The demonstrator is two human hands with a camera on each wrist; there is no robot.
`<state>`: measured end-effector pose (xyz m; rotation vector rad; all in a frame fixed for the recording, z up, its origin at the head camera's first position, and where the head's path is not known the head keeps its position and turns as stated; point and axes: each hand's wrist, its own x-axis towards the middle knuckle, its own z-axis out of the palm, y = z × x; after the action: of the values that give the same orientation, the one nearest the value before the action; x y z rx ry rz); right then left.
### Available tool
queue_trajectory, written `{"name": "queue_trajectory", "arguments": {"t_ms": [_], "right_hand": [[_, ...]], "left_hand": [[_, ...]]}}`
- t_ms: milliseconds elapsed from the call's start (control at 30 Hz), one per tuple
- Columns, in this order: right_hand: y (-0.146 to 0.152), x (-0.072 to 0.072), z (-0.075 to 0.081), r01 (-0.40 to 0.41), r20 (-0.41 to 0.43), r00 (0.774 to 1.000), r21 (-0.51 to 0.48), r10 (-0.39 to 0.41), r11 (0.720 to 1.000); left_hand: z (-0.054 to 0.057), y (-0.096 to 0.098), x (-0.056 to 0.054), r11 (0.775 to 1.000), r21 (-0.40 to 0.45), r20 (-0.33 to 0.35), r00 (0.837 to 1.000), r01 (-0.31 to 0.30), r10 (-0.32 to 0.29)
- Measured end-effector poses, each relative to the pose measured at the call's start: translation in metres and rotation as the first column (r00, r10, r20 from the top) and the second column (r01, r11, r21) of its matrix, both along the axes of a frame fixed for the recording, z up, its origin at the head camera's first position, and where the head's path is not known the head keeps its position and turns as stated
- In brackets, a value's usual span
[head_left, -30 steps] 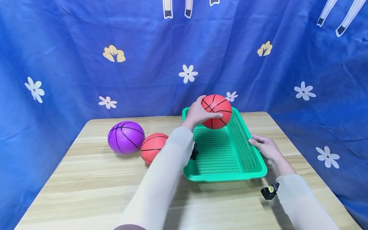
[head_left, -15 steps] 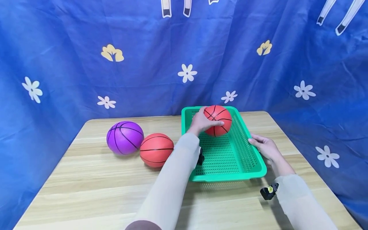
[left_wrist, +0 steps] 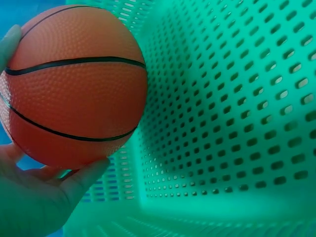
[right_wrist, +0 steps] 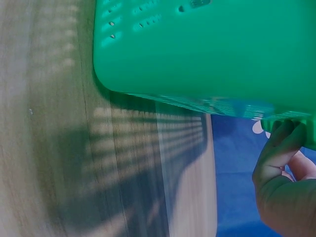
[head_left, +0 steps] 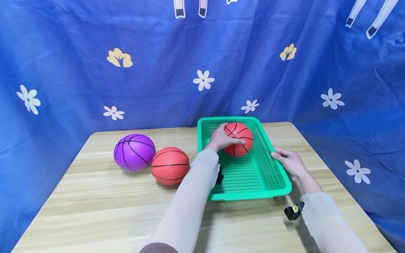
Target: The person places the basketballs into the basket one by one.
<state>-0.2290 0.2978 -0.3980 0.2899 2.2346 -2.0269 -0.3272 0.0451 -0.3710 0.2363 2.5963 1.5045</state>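
Observation:
A small red basketball (head_left: 238, 138) with black lines is inside the green perforated basket (head_left: 250, 195), near its back end. My left hand (head_left: 219, 137) grips this ball from its left side, thumb across the front; in the left wrist view the fingers and thumb curve around the ball (left_wrist: 79, 94). Whether the ball touches the basket floor I cannot tell. At the basket's right side, my right hand (head_left: 291, 162) pinches the rim, thumb on top and fingers below. The right wrist view shows those fingers (right_wrist: 284, 143) bent up under the rim.
On the light wooden table (head_left: 95, 211), a purple basketball (head_left: 134, 152) and another red basketball (head_left: 170, 166) sit left of the basket, close together. Blue cloth (head_left: 158, 70) with white flowers hangs behind the table and along its right side.
My left hand has lowered the red basketball from above the back of the basket down into it. The right hand keeps its hold on the rim.

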Motion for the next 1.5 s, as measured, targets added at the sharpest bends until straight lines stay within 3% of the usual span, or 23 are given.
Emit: {"name": "queue_trajectory", "arguments": {"t_ms": [300,600,767,1000,1200,1333,1500], "right_hand": [[0.000,0.001,-0.002,-0.016,-0.016,1.000,0.053,0.017,0.998],[0.000,-0.001,-0.002,-0.017,-0.018,1.000,0.059,0.018,0.998],[-0.001,-0.001,-0.003,-0.021,-0.025,0.999,0.097,0.023,0.995],[0.000,0.002,-0.003,-0.031,-0.010,0.999,0.126,0.033,0.992],[0.001,0.004,-0.002,-0.023,-0.005,1.000,0.115,0.024,0.993],[0.000,0.004,-0.002,-0.024,-0.011,1.000,0.109,0.025,0.994],[0.000,0.003,-0.003,-0.026,-0.013,1.000,0.113,0.027,0.993]], "left_hand": [[-0.004,0.004,0.004,0.997,-0.062,-0.004,0.999,0.037,-0.037],[0.002,0.001,0.004,0.996,-0.089,0.007,1.000,0.030,-0.029],[0.017,-0.011,0.003,0.990,-0.141,-0.003,1.000,0.028,-0.029],[0.048,-0.032,0.004,0.977,-0.203,-0.063,0.995,0.058,-0.072],[0.073,-0.048,0.014,0.926,-0.358,-0.142,0.973,0.121,-0.182],[0.084,-0.065,0.023,0.895,-0.417,-0.185,0.948,0.161,-0.257],[0.090,-0.094,0.029,0.888,-0.418,-0.259,0.912,0.190,-0.317]]}}
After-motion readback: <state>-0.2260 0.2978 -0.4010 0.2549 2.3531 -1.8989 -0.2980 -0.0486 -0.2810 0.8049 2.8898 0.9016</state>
